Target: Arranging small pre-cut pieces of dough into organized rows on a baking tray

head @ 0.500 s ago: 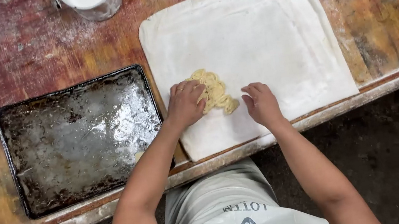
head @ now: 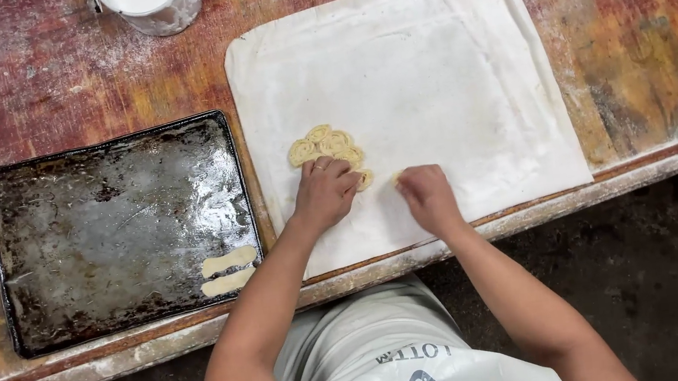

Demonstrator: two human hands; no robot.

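Two dough strips (head: 229, 271) now lie at the tray's (head: 89, 145) edge.

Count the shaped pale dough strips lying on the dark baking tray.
2. Both dough strips lie side by side at the baking tray's near right corner, one just above the other. None seem hidden.

My left hand (head: 324, 194): fingers curled down on the near edge of the spiral dough pieces (head: 329, 145).
My right hand (head: 427, 196): just right of that cluster, fingertips pinching a small dough bit (head: 397, 177).
Under both: white cloth (head: 428, 74).
Left of my left hand: dark baking tray (head: 101, 239), two pale dough strips (head: 228, 270) in its near right corner.
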